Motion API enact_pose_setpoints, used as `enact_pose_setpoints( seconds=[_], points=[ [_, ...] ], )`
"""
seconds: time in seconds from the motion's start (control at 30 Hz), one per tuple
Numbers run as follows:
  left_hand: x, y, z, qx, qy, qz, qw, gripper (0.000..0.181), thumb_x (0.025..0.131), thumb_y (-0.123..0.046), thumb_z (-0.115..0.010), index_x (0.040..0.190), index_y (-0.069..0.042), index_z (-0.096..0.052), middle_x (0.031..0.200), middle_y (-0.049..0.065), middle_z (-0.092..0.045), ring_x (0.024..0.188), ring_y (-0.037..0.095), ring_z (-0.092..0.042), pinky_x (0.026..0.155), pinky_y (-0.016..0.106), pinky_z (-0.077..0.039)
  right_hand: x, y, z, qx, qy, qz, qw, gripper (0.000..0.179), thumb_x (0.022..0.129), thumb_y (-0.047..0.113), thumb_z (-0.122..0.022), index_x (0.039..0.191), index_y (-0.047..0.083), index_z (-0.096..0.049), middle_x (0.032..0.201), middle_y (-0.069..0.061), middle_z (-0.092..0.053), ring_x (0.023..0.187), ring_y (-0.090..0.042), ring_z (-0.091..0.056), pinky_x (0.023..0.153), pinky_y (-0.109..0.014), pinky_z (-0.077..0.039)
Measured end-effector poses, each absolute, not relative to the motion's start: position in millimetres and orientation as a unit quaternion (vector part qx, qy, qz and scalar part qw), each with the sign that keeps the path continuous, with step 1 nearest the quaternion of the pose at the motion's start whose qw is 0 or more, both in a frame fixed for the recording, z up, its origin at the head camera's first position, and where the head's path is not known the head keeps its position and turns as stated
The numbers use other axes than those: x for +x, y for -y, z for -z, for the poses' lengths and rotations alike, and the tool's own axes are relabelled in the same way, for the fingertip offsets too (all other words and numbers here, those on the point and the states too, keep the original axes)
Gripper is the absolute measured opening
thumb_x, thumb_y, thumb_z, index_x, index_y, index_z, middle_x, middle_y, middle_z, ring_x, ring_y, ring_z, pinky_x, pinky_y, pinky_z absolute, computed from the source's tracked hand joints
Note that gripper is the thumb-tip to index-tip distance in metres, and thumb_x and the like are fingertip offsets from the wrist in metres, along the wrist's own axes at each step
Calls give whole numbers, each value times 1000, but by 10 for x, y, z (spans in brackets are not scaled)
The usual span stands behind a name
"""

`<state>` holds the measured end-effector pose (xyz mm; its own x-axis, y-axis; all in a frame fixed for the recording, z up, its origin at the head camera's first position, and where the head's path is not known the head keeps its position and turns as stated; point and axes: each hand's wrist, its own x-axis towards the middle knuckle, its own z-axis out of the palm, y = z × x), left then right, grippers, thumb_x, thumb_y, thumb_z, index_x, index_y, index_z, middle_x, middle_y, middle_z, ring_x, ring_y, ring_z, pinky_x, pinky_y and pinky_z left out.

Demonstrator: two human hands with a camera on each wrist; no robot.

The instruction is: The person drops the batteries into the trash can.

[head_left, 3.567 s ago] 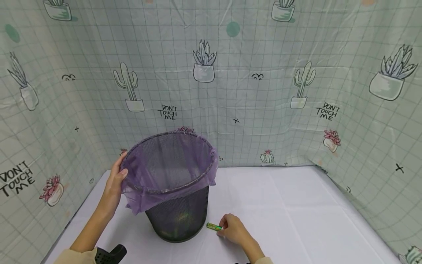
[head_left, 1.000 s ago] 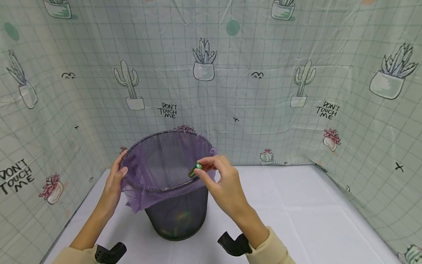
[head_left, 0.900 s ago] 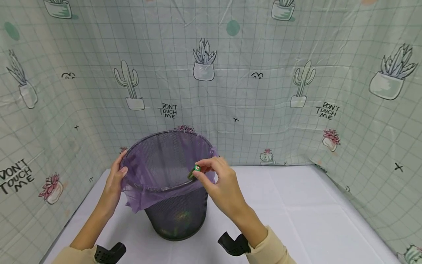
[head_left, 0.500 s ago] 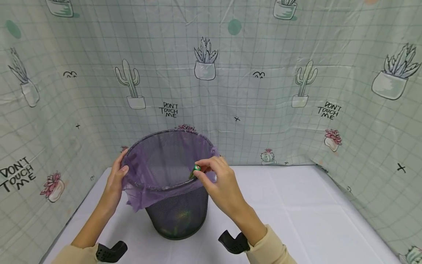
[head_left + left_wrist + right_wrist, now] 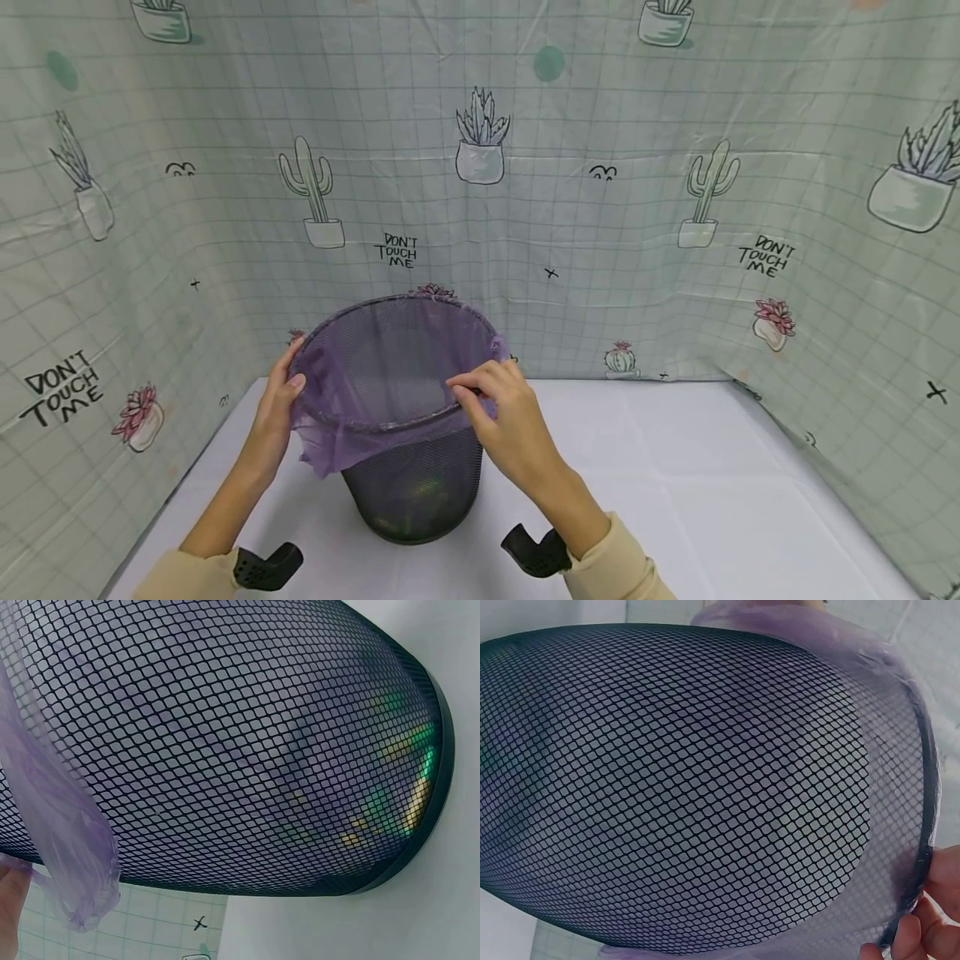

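Observation:
A black mesh wastebasket stands on the white table, tilted slightly in the head view. A purple bin liner lines it and folds out over the rim. My left hand grips the rim at the left, thumb on the inner side and fingers outside. At the right front of the rim is my right hand, thumb and index fingertips together over the opening, with nothing visible between them. In the right wrist view its curled fingers lie right at the rim. Through the mesh, green and yellow shapes show at the bottom.
A white cloth covers the table. Behind and along both sides hangs a grid-patterned curtain with printed cacti. Black wrist mounts sit by both sleeves.
My right hand lifted a green battery from the table beside the wastebasket to its rim; the battery is now out of sight. The left hand keeps its grip. The head view has shifted slightly.

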<state>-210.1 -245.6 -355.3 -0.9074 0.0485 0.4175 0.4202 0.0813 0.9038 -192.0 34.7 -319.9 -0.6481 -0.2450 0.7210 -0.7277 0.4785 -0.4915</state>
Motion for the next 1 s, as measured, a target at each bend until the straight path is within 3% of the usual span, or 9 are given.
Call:
enact_pose_setpoints(
  seconds=[0.33, 0.5, 0.7, 1.0],
  points=[
    [-2137, 2441, 3566, -161, 729, 650, 139, 62, 95, -35, -33, 150, -16, -11, 158, 6, 5, 144, 29, 5, 110, 57, 4, -1935, -394, 3211, 306, 808, -410, 294, 12, 89, 11, -60, 95, 9, -70, 90, 2, -65, 83, -10, -48, 74, -28, -41],
    [-2115, 2462, 3528, -148, 726, 662, 112, 61, 95, -33, -34, 150, -20, -11, 158, 3, 6, 144, 30, 3, 110, 57, 2, -1910, -451, 3224, 308, 802, -423, 289, 14, 89, 10, -60, 101, 9, -67, 100, 0, -62, 84, -10, -53, 73, -25, -45],
    [-2093, 2527, 3491, -165, 705, 686, 73, 58, 98, -26, -32, 151, -24, -8, 157, 1, 14, 142, 30, 13, 107, 61, 8, -1849, -613, 3304, 306, 797, -423, 304, 20, 86, 4, -63, 106, 7, -63, 110, -4, -57, 84, -11, -55, 75, -28, -48],
    [-2090, 2613, 3525, -201, 683, 701, 45, 55, 102, -29, -28, 151, -25, -4, 156, -3, 16, 140, 25, 25, 104, 60, 17, -1714, -956, 3582, 306, 809, -399, 305, 22, 85, 0, -61, 102, 13, -62, 101, 6, -60, 84, -5, -53, 74, -23, -47]
  ],
)
